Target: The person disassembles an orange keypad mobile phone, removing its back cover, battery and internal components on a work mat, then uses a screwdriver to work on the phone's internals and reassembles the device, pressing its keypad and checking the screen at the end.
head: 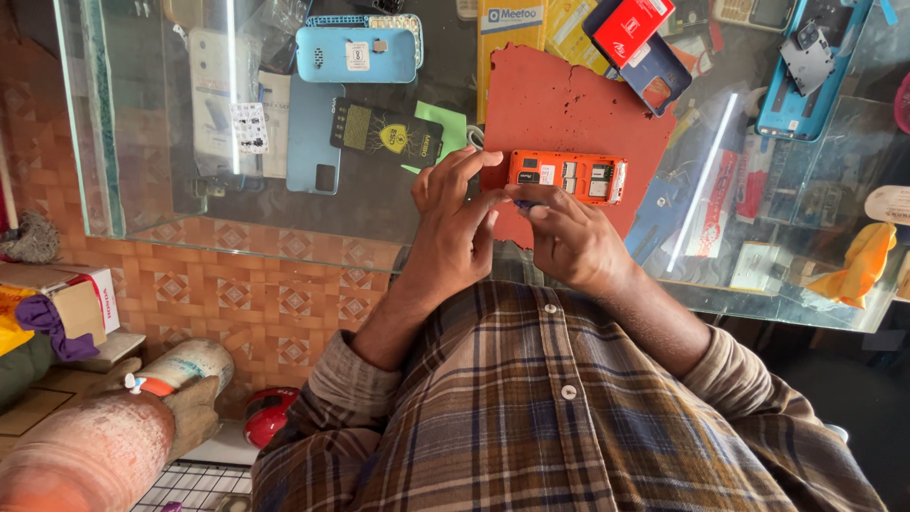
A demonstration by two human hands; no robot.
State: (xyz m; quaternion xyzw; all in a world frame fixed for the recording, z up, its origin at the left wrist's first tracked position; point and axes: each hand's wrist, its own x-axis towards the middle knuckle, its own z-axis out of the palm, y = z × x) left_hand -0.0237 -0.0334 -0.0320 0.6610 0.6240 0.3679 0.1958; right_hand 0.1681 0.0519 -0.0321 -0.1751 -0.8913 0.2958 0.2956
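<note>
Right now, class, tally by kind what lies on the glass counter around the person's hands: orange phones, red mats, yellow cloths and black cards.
orange phone: 1
red mat: 1
yellow cloth: 1
black card: 1
Total: 4

A glass counter [284,248] holds a light blue phone shell [355,54], a black packet with a yellow emblem [384,131], a red mat [559,104] and a yellow cloth [858,265]. Below lie patterned orange floor tiles [237,303] and a cardboard box [81,299].
</note>
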